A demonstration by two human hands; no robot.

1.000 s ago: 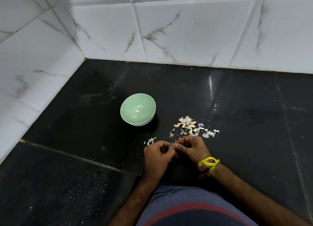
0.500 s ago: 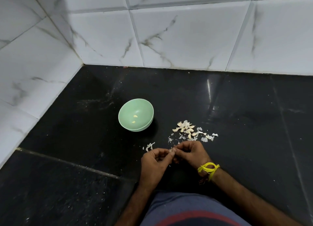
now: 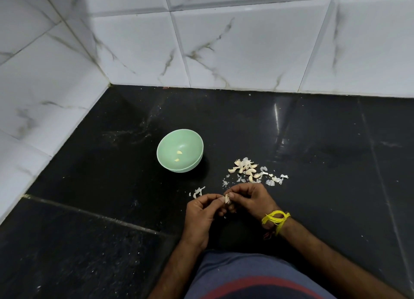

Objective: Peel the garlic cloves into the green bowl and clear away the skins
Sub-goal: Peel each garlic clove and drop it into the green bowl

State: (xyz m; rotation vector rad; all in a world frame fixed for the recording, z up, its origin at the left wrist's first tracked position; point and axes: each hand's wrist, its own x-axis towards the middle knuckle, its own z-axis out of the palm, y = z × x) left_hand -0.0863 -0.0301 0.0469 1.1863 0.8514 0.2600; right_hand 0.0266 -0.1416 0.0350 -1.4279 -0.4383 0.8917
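- A person's left hand (image 3: 202, 213) and right hand (image 3: 251, 198) meet over a black stone desk (image 3: 313, 153), fingertips pinched together on a single garlic clove (image 3: 227, 198) held between them.
- Each grip is closed tight on the clove, thumb and forefinger of both hands touching it; the other fingers are curled in.
- The green bowl (image 3: 170, 164) stands upright on the desk, beyond the hands and a little to their left, apart from them, with two peeled cloves (image 3: 178, 156) lying inside.
- To the right of the bowl, and just beyond the right hand, lies a loose pile of cloves and skins (image 3: 248, 170), with flakes trailing off away from the bowl.
- A small scrap of skin (image 3: 198, 191) lies on the desk on the near side of the bowl, just beside the left hand.
- A yellow thread (image 3: 275, 219) is tied round the right wrist.
- White marbled wall tiles (image 3: 224, 52) rise behind the bowl.
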